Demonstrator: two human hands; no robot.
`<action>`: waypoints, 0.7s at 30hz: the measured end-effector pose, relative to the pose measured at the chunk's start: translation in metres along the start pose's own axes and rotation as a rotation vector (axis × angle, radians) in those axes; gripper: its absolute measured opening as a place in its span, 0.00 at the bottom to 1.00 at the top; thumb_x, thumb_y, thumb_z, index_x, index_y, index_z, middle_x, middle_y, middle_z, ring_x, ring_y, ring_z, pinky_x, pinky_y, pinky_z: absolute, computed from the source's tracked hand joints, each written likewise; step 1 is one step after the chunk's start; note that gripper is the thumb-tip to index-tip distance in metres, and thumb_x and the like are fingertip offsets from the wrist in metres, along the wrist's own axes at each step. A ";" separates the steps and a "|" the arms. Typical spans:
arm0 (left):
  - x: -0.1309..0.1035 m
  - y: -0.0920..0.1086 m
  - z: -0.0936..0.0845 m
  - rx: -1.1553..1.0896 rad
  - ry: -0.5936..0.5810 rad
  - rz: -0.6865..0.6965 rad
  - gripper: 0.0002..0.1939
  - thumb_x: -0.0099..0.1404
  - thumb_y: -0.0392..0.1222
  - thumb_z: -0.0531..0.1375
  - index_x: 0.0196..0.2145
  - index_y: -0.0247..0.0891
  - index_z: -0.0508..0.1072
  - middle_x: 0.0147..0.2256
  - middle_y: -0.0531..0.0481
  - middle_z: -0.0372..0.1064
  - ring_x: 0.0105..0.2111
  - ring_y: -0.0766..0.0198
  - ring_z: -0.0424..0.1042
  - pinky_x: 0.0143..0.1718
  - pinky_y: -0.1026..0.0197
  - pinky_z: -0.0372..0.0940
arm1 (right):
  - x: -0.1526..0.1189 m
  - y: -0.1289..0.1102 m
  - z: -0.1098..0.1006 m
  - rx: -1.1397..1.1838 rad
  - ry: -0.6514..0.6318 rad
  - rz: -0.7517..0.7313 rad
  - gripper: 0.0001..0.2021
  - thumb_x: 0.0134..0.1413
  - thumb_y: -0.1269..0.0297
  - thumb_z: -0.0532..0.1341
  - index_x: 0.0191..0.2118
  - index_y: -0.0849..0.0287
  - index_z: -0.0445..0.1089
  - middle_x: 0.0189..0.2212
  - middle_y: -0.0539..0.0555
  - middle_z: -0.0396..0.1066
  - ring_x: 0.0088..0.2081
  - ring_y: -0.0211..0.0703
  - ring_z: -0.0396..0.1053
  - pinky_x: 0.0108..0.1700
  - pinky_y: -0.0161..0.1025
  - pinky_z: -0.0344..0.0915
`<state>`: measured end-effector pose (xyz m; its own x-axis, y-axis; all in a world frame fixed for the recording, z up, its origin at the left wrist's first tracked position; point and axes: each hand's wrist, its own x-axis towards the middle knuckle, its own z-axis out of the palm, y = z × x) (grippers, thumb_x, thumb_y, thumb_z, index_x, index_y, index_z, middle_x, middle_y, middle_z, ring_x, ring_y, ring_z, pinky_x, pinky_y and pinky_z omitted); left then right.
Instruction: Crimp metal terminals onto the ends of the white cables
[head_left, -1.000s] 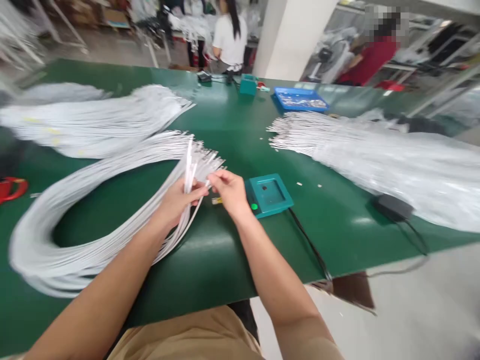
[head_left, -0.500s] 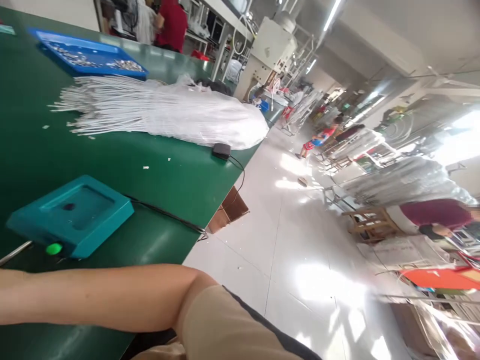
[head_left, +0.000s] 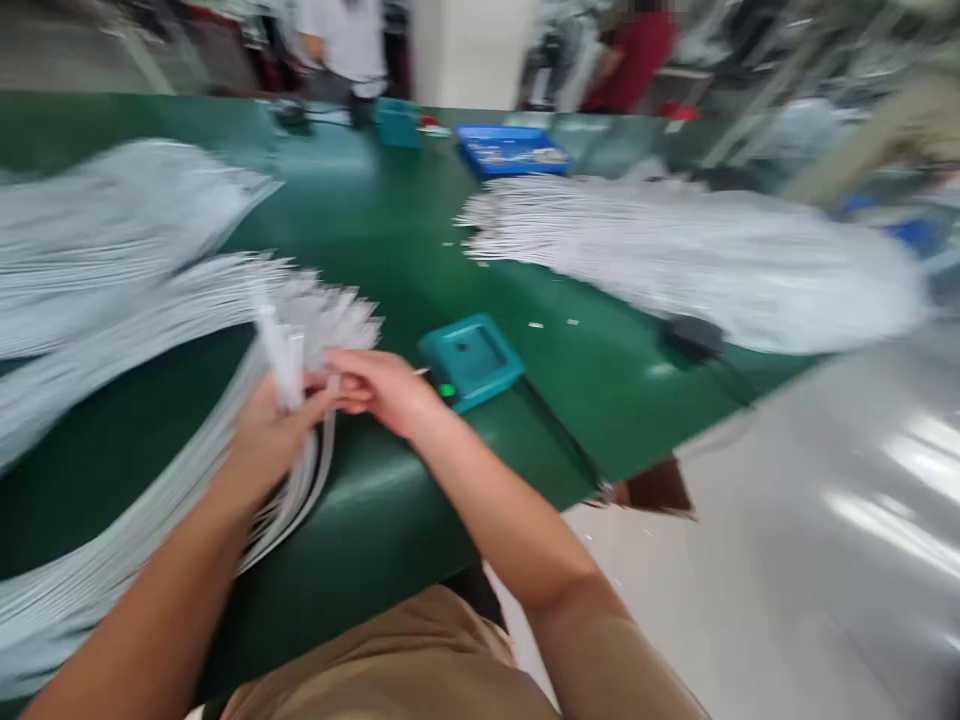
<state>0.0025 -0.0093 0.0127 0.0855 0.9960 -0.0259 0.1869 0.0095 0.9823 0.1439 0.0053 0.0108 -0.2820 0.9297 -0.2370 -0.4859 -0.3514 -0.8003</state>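
Observation:
My left hand [head_left: 262, 430] is closed around several white cables [head_left: 311, 480], whose pale ends stick up above the fingers. Right beside it, my right hand [head_left: 375, 388] has its fingers pinched together on one white cable near the left fingertips; blur hides the exact grip. Behind both hands, a bundle of white cable ends [head_left: 330, 305] lies on the green table [head_left: 420, 500]. Just right of my right hand stands a teal device [head_left: 476, 360] with a shallow recess on top and a lit green button [head_left: 447, 390].
More white cable bundles [head_left: 112, 220] spread over the left side. Another bundle [head_left: 675, 245] lies at the right, near a black box [head_left: 696, 338] with a cord. A blue tray [head_left: 514, 150] of small parts sits farther back. Two people [head_left: 345, 45] are beyond the table.
The view has swung left and down from the aisle to the table. Both hands and the cables at them are now visible; before, only one forearm showed.

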 end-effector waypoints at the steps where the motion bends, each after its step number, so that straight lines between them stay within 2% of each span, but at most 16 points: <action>1: 0.001 -0.005 -0.007 -0.021 0.008 -0.011 0.14 0.55 0.44 0.70 0.36 0.36 0.74 0.31 0.52 0.74 0.30 0.65 0.72 0.33 0.61 0.69 | 0.006 0.001 0.002 0.039 -0.035 0.000 0.21 0.49 0.49 0.70 0.22 0.61 0.66 0.19 0.45 0.63 0.21 0.31 0.59 0.24 0.32 0.56; 4: 0.012 -0.015 -0.010 -0.063 0.048 0.050 0.13 0.55 0.43 0.69 0.34 0.36 0.71 0.32 0.50 0.74 0.30 0.63 0.74 0.33 0.60 0.69 | 0.017 -0.001 -0.002 0.105 -0.110 0.027 0.19 0.43 0.52 0.73 0.24 0.61 0.69 0.17 0.42 0.57 0.20 0.29 0.55 0.25 0.31 0.53; 6: 0.016 -0.017 -0.007 -0.104 0.012 0.071 0.12 0.57 0.43 0.68 0.33 0.36 0.70 0.32 0.50 0.74 0.31 0.63 0.75 0.33 0.60 0.69 | 0.015 -0.005 -0.005 0.097 -0.119 0.031 0.18 0.42 0.53 0.74 0.26 0.62 0.71 0.18 0.42 0.58 0.21 0.28 0.55 0.25 0.31 0.54; 11: 0.014 -0.017 -0.006 -0.203 -0.035 0.056 0.12 0.61 0.43 0.67 0.35 0.37 0.67 0.32 0.51 0.73 0.32 0.63 0.76 0.32 0.61 0.67 | 0.010 -0.007 -0.002 -0.115 0.051 -0.067 0.16 0.44 0.54 0.71 0.30 0.62 0.74 0.21 0.46 0.65 0.22 0.30 0.59 0.26 0.32 0.56; 14: 0.014 -0.018 -0.007 -0.237 -0.033 0.054 0.12 0.61 0.43 0.67 0.36 0.37 0.67 0.33 0.53 0.71 0.32 0.65 0.74 0.31 0.63 0.66 | 0.011 -0.006 -0.001 -0.192 0.092 -0.098 0.14 0.44 0.54 0.69 0.27 0.61 0.72 0.22 0.46 0.67 0.21 0.30 0.60 0.26 0.33 0.58; 18: 0.015 -0.014 -0.008 -0.258 -0.065 0.024 0.19 0.61 0.45 0.67 0.47 0.39 0.69 0.34 0.53 0.71 0.33 0.65 0.74 0.32 0.64 0.66 | 0.011 -0.006 0.000 -0.327 0.110 -0.150 0.13 0.50 0.53 0.65 0.27 0.59 0.71 0.22 0.47 0.67 0.22 0.33 0.63 0.29 0.35 0.62; 21: 0.013 -0.009 -0.009 -0.286 -0.089 -0.058 0.28 0.60 0.43 0.67 0.57 0.41 0.67 0.35 0.54 0.70 0.34 0.66 0.74 0.32 0.65 0.66 | 0.009 -0.005 0.000 -0.609 0.167 -0.307 0.08 0.54 0.58 0.63 0.30 0.58 0.72 0.24 0.47 0.69 0.25 0.36 0.64 0.31 0.35 0.62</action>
<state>-0.0068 0.0046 0.0053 0.1702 0.9816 -0.0869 -0.0886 0.1030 0.9907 0.1435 0.0153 0.0124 -0.0516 0.9986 0.0064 0.0406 0.0085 -0.9991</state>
